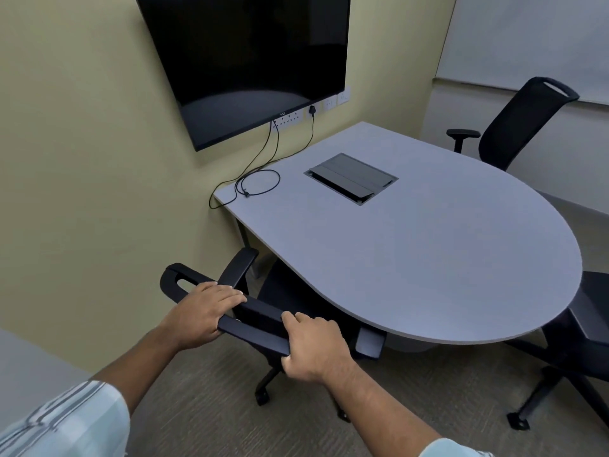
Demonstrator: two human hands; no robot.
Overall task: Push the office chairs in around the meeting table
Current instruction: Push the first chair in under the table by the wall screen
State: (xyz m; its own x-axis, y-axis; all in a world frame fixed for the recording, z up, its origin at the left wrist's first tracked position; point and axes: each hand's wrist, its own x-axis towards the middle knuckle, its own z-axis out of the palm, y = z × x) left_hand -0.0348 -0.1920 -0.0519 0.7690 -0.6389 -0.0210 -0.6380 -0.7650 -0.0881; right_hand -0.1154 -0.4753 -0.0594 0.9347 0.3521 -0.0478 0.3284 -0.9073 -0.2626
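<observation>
A black office chair [260,319] stands at the near left side of the grey meeting table [428,258], its seat partly under the tabletop. My left hand [201,313] grips the top bar of its backrest, and my right hand [313,344] grips the same bar further right. A second black chair [517,127] stands beyond the table's far side, apart from it. A third black chair [583,341] sits at the right, its seat partly under the table's rounded end.
A dark wall screen [250,61] hangs above the table's far left end, with cables [260,183] trailing onto the tabletop. A closed cable box [351,178] is set in the table. A whiteboard [534,41] is at the back right. Carpet [230,417] covers the floor.
</observation>
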